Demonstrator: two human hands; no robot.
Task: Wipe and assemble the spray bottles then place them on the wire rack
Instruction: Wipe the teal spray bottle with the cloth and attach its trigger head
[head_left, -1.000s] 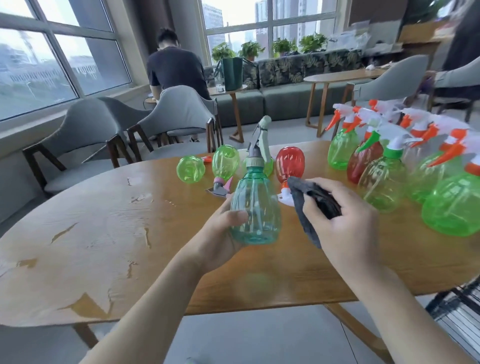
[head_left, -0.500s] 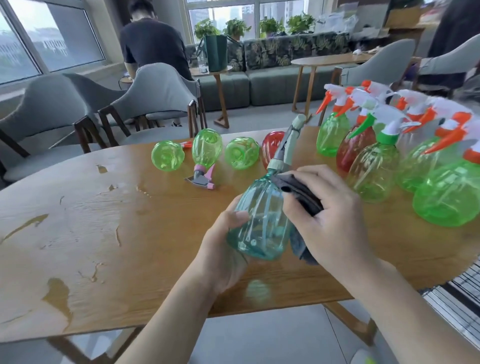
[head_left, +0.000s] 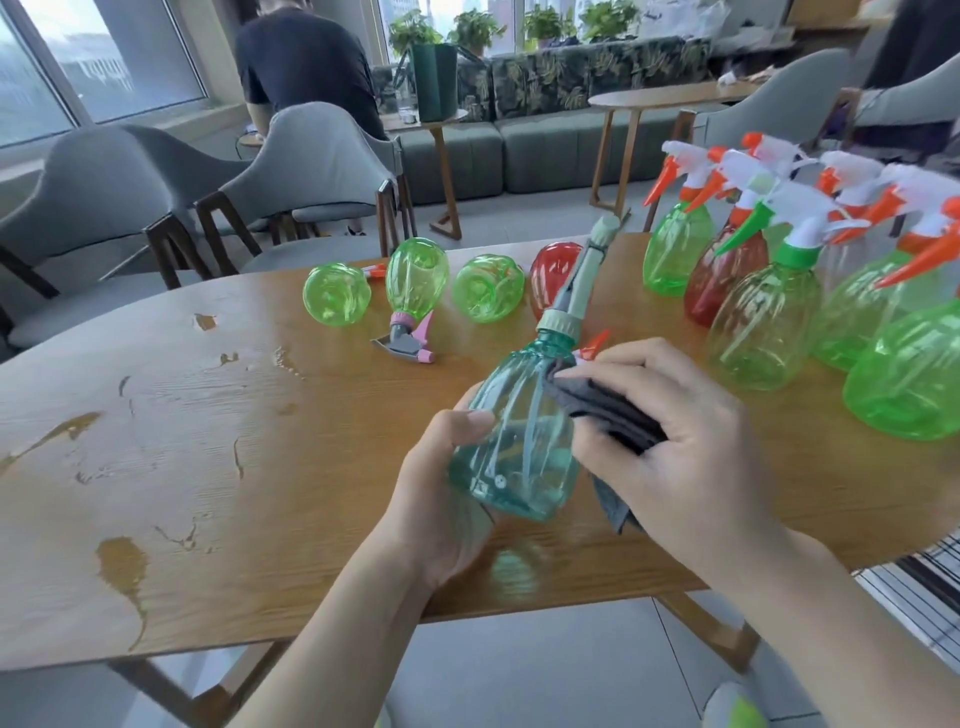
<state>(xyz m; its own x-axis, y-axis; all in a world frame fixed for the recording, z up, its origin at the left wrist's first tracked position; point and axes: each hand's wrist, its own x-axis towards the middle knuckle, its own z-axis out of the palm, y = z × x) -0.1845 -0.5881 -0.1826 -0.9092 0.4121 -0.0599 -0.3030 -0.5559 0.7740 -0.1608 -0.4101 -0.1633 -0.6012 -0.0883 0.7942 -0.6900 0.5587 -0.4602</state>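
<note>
The left hand (head_left: 441, 499) is cupping the light, slick teal bottle (head_left: 519, 441) at its base while the right hand (head_left: 670, 431), at three o'clock, is pinching a soft grey cloth (head_left: 608, 410) against it.

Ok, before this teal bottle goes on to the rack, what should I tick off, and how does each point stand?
1. Left hand grips the teal bottle firmly: ok.
2. Right hand presses the grey cloth against the bottle's side: ok.
3. Spray head seated on the neck: ok.
4. Whole surface wiped: cannot tell.
5. Wire rack in reach: cannot tell, only its edge shows at lower right.
6. Loose bottles lying on the table dealt with: not ok.
</note>
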